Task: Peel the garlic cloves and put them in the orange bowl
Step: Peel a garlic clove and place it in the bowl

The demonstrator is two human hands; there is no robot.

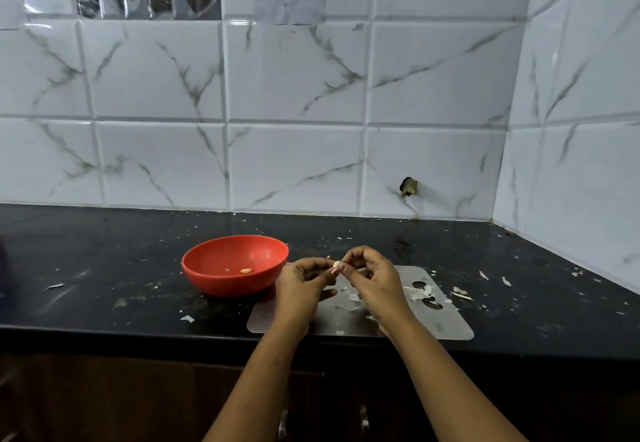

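A small pale garlic clove is held above the steel board, pinched between the fingertips of both hands. My left hand grips it from the left with curled fingers. My right hand pinches its right end between thumb and forefinger. The orange bowl stands on the black counter just left of my left hand, with one peeled clove lying in its bottom.
Loose garlic skins lie on the steel board and more scraps on the counter to its right. The black counter is flecked with peel bits. Tiled walls close the back and the right side.
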